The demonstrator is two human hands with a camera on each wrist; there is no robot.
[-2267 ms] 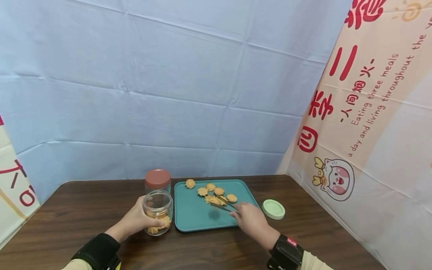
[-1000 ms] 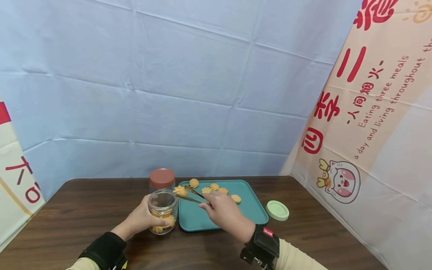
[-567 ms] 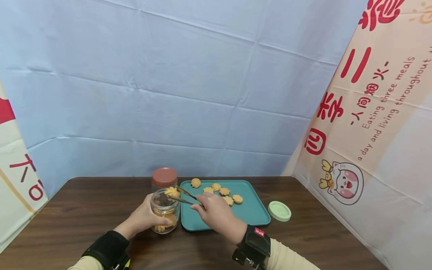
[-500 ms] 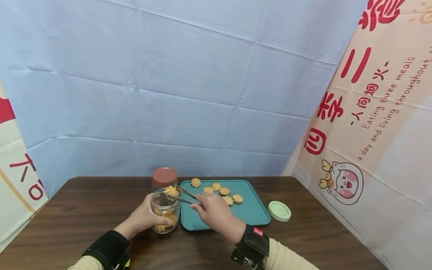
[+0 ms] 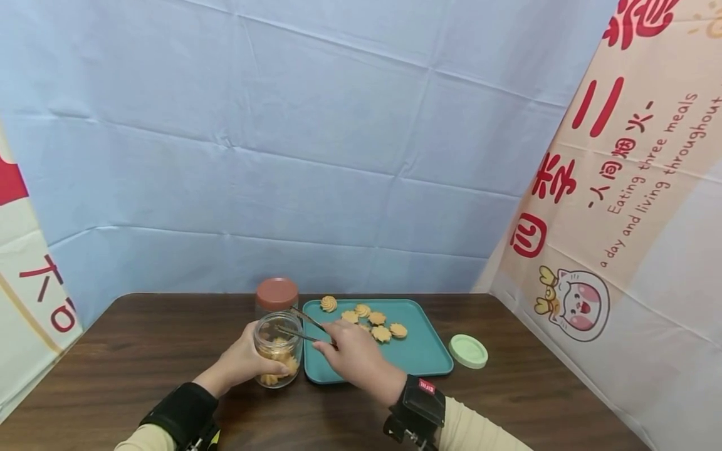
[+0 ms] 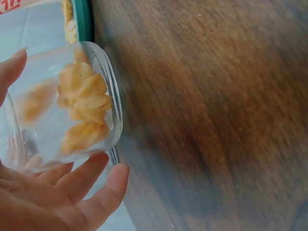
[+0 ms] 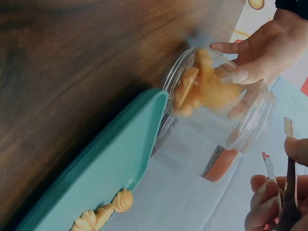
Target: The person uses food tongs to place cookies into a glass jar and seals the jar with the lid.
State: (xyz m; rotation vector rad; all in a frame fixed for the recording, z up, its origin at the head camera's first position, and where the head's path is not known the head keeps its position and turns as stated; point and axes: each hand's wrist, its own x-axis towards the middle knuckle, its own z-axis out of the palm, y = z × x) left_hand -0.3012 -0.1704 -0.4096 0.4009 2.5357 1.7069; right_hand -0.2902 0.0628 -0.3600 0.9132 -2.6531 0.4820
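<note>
My left hand [image 5: 242, 357] grips the side of a clear glass jar [image 5: 264, 341], whose mouth faces up without a lid. Several swirled butter cookies [image 6: 84, 91] lie inside, seen through the glass in the left wrist view. Metal tongs [image 5: 304, 336] are held in my right hand [image 5: 355, 354]. Their serrated tips are spread apart at the jar's mouth, with no cookie between them. To the right, a teal tray [image 5: 333, 363] carries several more cookies [image 5: 380, 334], partly hidden behind the right hand.
A second jar with a red-brown lid [image 5: 277, 292] stands just behind the glass jar. A pale green lid [image 5: 468, 351] lies right of the tray on the dark wooden table [image 5: 158, 351]. Blue cloth [image 5: 316, 156] hangs along the table's back edge.
My right hand has come left from the tray, carrying a cookie in the tongs to the jar's mouth. The tongs have since parted and the cookie has dropped into the jar.
</note>
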